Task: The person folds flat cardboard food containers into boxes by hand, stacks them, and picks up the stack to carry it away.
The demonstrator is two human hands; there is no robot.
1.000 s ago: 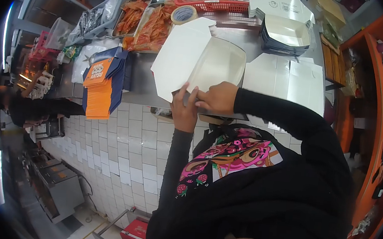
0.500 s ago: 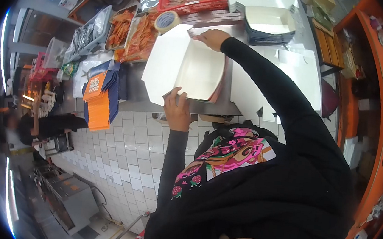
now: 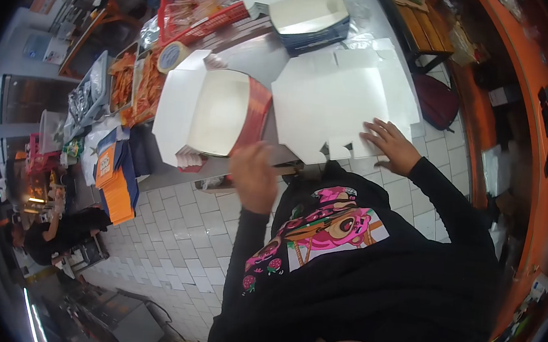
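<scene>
My left hand (image 3: 253, 177) is smeared by motion, near the front right corner of a folded paper food box (image 3: 221, 114); its fingers do not show clearly. That box has a white inside, red outer sides and its lid lying open to the left, and seems to sit on others like it. On the right, my right hand (image 3: 392, 147) has its fingers spread at the edge of a flat, unfolded white box blank (image 3: 334, 97). Nothing is gripped in it.
Behind stand open boxes with dark blue sides (image 3: 311, 26) and a red basket (image 3: 202, 22) of bagged items. A tape roll (image 3: 173, 57), trays of orange-red food (image 3: 145, 86) and orange-and-blue folded packaging (image 3: 115, 179) are at left. Another person (image 3: 60, 236) is far left.
Both hands have left the folded box. My right hand has moved right and nearer to me, to the flat blank; my left has shifted slightly right. The view has turned.
</scene>
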